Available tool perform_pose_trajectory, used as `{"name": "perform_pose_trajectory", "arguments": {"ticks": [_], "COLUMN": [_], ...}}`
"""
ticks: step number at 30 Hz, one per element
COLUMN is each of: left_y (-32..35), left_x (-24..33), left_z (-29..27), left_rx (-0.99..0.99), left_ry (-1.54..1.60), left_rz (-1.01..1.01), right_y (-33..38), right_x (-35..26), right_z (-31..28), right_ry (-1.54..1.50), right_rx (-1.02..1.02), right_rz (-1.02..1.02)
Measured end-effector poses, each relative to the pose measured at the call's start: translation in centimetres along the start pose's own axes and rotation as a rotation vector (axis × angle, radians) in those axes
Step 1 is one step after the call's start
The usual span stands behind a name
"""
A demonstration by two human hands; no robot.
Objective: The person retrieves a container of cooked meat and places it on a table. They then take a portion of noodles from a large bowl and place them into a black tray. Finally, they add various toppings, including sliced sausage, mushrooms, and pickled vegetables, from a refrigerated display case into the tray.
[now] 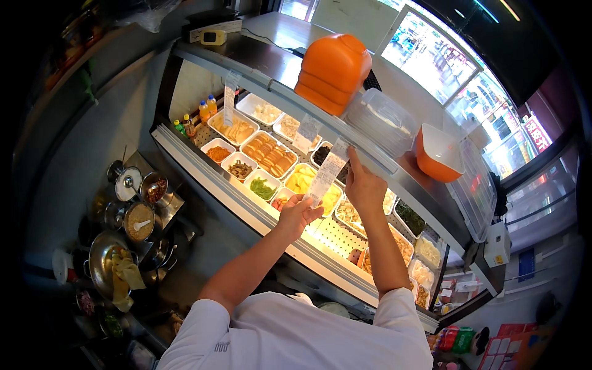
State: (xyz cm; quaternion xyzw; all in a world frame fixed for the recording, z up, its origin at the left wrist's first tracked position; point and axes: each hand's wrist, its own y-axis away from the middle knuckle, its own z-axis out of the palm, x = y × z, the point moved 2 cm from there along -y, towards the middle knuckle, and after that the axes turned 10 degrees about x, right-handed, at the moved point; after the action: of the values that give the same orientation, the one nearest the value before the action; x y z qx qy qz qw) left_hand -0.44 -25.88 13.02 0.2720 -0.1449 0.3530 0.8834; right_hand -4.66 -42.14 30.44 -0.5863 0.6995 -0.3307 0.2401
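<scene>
Near the middle, a long printed paper receipt point(327, 172) slants over the lit food case. My left hand point(298, 216) pinches its lower end between thumb and fingers. Beside its upper end is my right hand point(366, 185), its index finger stretched up to the paper's top corner and the other fingers partly hidden. That top end lies against the front rail point(370, 145) of the case. Two more receipts hang from the rail to the left: a narrow slip point(229, 98) and a wider slip point(306, 133). Beneath my hands sit white trays of food, including yellow slices point(301, 179).
An orange container point(335, 73), clear plastic lids point(381, 117) and an orange-and-white bowl point(439, 153) stand on the case top. Small bottles point(207, 110) are inside at the left. Metal pots and a large pan point(102, 265) crowd the lower left.
</scene>
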Motion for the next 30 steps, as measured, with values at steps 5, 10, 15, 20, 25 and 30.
{"name": "perform_pose_trajectory", "arguments": {"ticks": [5, 10, 15, 20, 25, 30], "left_y": [0.3, 0.5, 2.1, 12.4, 24.7, 38.6], "left_x": [0.2, 0.6, 1.7, 1.9, 1.9, 0.9], "left_z": [-1.2, -1.8, -5.0, -16.6, -28.7, -33.6], "left_rx": [0.005, 0.071, 0.174, 0.397, 0.681, 1.202], "left_ry": [0.022, 0.009, 0.040, -0.100, -0.222, -0.249], "left_rz": [-0.007, -0.017, -0.077, -0.088, 0.249, 0.614], "right_y": [0.2, 0.4, 0.0, 5.3, 18.0, 24.5], "right_x": [-0.1, 0.2, -1.4, -11.0, -21.5, -33.0], "right_z": [-0.1, -0.4, -0.2, 1.4, 7.1, 7.6], "right_ry": [0.011, 0.042, -0.145, -0.585, -1.203, -1.406], "right_rx": [0.048, 0.005, 0.069, -0.314, -0.653, -0.902], "right_rz": [-0.055, -0.048, -0.110, -0.358, -0.334, -0.953]}}
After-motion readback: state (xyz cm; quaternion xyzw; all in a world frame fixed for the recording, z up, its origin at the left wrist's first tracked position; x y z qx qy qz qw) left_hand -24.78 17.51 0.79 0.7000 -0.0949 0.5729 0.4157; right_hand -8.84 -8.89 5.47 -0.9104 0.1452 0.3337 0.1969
